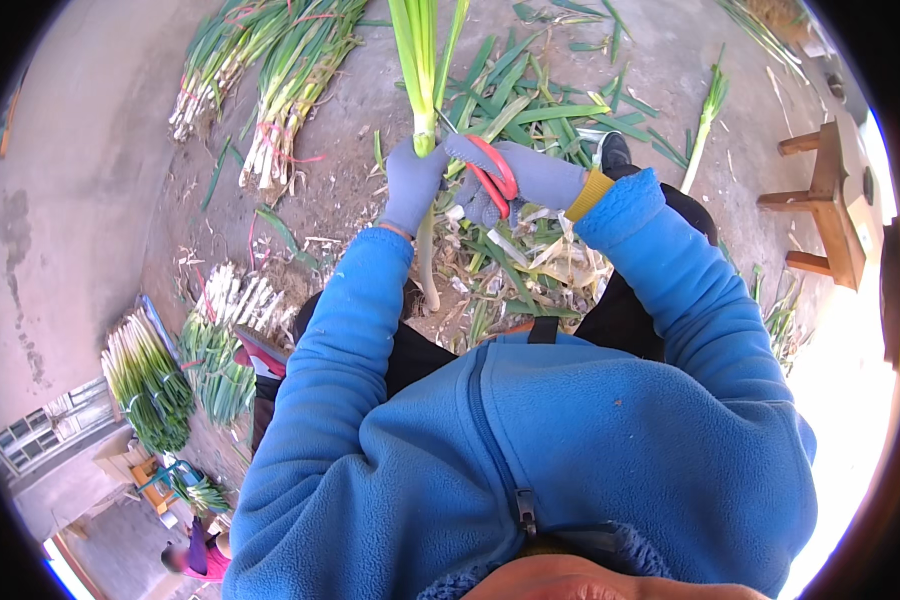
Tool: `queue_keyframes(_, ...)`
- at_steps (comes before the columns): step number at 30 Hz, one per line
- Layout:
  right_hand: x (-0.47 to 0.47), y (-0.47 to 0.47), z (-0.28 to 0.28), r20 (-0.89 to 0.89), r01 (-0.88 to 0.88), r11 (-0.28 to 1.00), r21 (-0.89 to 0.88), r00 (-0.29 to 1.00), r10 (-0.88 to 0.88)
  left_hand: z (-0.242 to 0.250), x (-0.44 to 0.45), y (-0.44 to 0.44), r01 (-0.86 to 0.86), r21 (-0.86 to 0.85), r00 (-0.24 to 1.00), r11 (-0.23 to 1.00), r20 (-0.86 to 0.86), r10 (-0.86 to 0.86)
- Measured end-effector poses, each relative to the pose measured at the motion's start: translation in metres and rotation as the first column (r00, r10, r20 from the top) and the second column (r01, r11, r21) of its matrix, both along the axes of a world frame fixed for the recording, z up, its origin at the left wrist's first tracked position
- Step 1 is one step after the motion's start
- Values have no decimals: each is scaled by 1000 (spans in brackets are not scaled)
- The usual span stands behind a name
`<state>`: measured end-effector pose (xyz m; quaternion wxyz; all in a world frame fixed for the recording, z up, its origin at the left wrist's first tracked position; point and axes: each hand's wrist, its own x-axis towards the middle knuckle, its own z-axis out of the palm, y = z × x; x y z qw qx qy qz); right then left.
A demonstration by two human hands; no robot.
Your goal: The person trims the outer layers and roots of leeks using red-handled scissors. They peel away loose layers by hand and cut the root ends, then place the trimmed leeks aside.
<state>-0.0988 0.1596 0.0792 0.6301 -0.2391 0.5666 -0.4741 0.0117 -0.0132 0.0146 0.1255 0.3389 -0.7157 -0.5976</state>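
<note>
My left hand (412,178), in a grey-purple glove, is closed around the stalk of a long green onion (424,97). Its green leaves point away from me, and its pale root end hangs down between my knees. In my right hand (521,176), gloved alike, are scissors with red handles (499,176). Their blades lie beside the stalk, close to my left hand; whether they touch it I cannot tell. Below my hands spreads a heap of cut leaves and peeled skins (540,262) on the floor.
Tied bundles of green onions (277,135) lie at the upper left, and more bundles (146,375) are at the lower left. A single trimmed onion (709,112) rests at the right, near a wooden stool (829,202). Another person (199,551) is at the far lower left.
</note>
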Motion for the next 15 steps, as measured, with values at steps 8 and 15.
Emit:
queue_keyframes(8, -3, -3, -3, 52, 39, 998, -39, 998, -37, 16, 3, 4, 90, 115, 994, 989, -70, -82)
queue_keyframes(15, -10, -5, -18, -35, 70, 983, -172, 996, -77, 19, 3, 1, 105, 262, 991, 959, -113, -77)
